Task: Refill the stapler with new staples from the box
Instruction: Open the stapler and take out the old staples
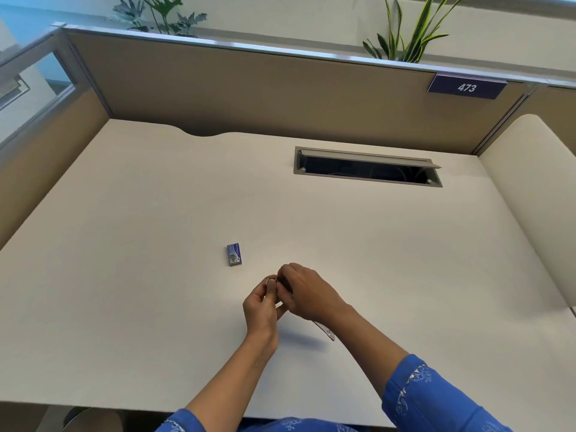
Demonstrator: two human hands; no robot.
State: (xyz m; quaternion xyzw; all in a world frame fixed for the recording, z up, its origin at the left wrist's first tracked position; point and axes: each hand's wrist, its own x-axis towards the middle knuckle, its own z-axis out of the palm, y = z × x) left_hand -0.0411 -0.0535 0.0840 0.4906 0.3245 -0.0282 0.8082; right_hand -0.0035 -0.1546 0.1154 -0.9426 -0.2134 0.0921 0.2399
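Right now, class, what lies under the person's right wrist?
A thin pale strip pokes out from beneath the right wrist. The wrist covers its remaining length, so what it is cannot be told.

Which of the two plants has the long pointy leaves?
The plant on the right, near the 473 sign. Its leaves are thin, upright and bright green; the other plant has wide, jagged, darker leaves.

Left hand [261, 311] and right hand [308, 293] meet over the table [124, 244], both pinching a small stapler [271, 280], mostly hidden by fingers. Blue staple box [234, 254] lies flat nearby, untouched. Open cable slot [367, 167] further back.
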